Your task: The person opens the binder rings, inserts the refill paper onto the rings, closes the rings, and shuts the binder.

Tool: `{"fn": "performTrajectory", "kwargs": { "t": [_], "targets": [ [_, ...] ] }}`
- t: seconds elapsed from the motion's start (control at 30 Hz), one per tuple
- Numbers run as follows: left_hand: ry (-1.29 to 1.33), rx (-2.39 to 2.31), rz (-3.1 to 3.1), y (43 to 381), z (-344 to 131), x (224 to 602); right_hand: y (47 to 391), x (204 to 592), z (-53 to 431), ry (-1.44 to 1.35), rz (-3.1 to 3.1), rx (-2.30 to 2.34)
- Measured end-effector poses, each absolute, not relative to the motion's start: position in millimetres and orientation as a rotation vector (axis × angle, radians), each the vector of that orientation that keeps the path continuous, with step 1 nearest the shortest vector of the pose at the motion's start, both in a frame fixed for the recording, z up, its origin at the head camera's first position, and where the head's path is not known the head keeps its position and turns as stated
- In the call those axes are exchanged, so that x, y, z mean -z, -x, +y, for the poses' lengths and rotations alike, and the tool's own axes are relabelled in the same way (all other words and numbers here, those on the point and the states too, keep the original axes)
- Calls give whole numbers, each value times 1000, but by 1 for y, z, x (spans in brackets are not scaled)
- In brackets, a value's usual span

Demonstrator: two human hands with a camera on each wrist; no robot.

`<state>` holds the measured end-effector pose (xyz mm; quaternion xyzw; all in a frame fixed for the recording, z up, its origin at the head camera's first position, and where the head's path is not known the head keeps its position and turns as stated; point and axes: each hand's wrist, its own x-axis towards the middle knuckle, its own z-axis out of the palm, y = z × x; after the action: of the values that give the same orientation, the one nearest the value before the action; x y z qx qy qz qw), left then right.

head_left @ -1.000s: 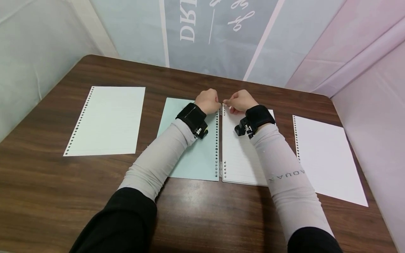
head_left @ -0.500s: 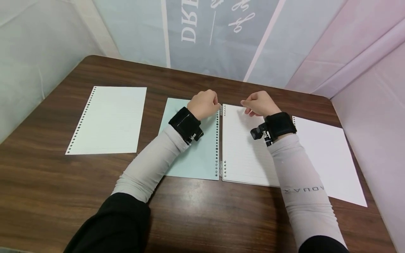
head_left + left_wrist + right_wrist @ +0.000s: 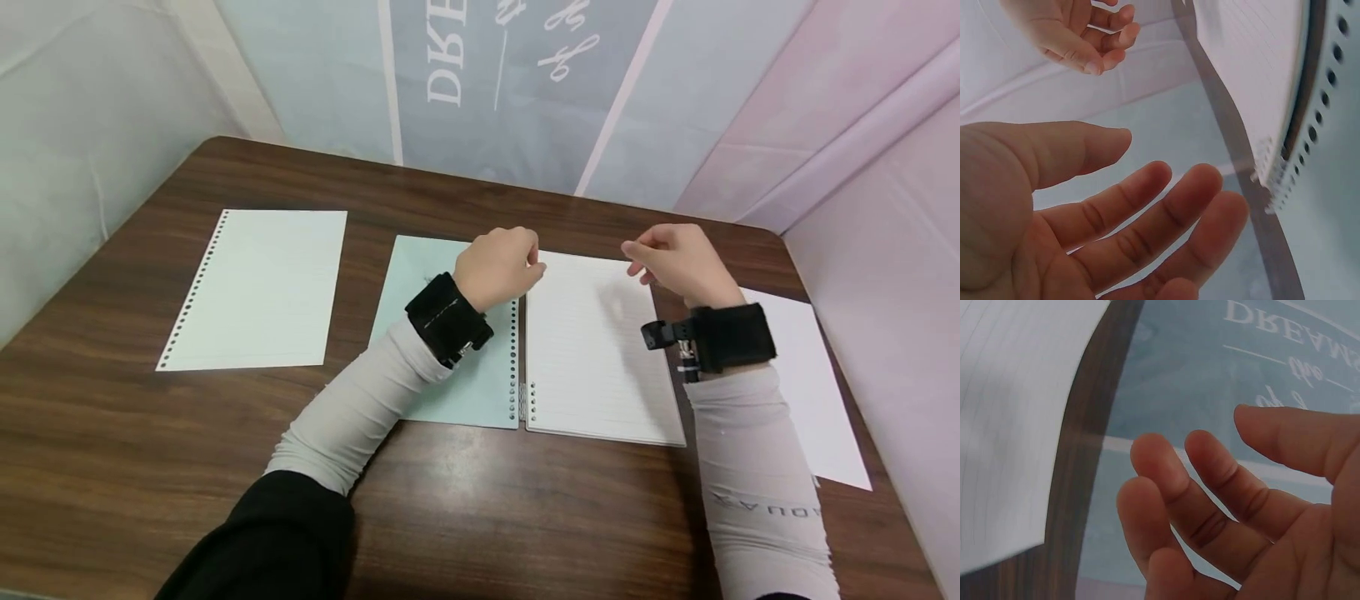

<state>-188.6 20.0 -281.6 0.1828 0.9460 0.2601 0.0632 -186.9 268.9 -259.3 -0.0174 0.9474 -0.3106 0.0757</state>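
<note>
Head view, notebook (image 3: pixel 542 350) lying open, long axis near-to-far

Head POV fwd/dn — wrist POVs close

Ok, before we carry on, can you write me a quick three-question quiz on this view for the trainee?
1. True or false: the right hand is pinching a sheet of paper.
2. Multiple choice: seen from the wearer's place, which side of the open notebook is pale green? A) right B) left C) both
3. Count: how many loose sheets lie beside the notebook?

Key:
1. False; the right wrist view shows nothing between thumb and fingers.
2. B; the other side shows white lined paper.
3. Two, one to the left and one to the right, the latter partly hidden by the right arm.
</note>
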Motion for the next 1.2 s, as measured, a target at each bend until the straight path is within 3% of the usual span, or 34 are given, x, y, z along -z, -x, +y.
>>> {"fn": "performTrajectory", "kwargs": {
  "t": [0.3, 1.2],
  "targets": [
    [-631, -728, 2842, 180, 29, 278, 157, 255, 300, -2, 2962, 823],
    [-800, -668, 2789, 167, 59, 281, 117, 262, 396, -262, 2897, 603]
  ]
}}
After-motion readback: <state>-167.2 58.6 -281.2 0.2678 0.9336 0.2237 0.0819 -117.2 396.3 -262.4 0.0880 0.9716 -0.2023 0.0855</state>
